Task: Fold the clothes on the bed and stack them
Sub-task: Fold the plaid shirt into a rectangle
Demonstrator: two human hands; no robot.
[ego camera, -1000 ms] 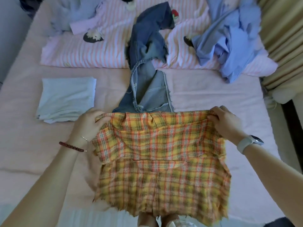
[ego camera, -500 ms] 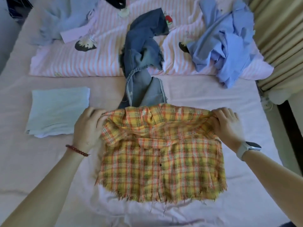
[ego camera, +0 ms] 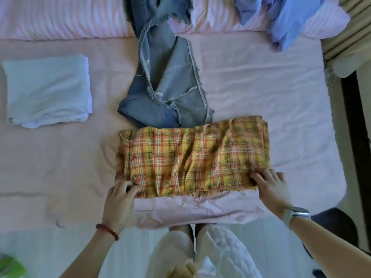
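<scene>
Your left hand [ego camera: 120, 199] pinched the plaid shirt's [ego camera: 192, 157] near-left corner; your right hand [ego camera: 270, 185] gripped its near-right corner. Shirt lay folded by the bed's [ego camera: 251, 81] near edge, overlapping the denim garment [ego camera: 168, 93].

A bed with a pink sheet [ego camera: 251, 81] carries a folded yellow plaid shirt [ego camera: 192, 157] near its front edge, a crumpled denim garment [ego camera: 170, 93] just behind it, a folded pale blue garment [ego camera: 48, 91] to the left, and a pink striped blanket [ego camera: 60, 17] along the back, where a light blue shirt [ego camera: 291, 19] lies partly on the sheet
</scene>
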